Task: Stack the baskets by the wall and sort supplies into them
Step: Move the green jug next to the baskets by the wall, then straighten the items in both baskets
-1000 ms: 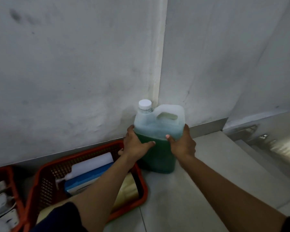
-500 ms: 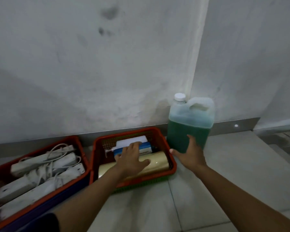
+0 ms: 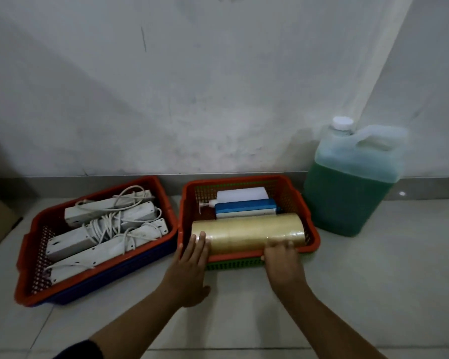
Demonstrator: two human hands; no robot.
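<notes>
My left hand point(image 3: 189, 265) and right hand point(image 3: 283, 260) rest open-gripped on the filled red basket point(image 3: 310, 221), nested by the wall; jug point(image 3: 347, 182) beyond right grip unsorted.

Open floor point(image 3: 244, 320) in front; wall point(image 3: 192, 99) behind, jug point(image 3: 347, 193) (right) blocks that side.

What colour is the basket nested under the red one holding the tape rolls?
Green; its mesh edge shows below the red basket in the head view.

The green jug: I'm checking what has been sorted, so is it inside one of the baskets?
No, the green jug stands on the floor by the wall, to the right of the red basket.
</notes>
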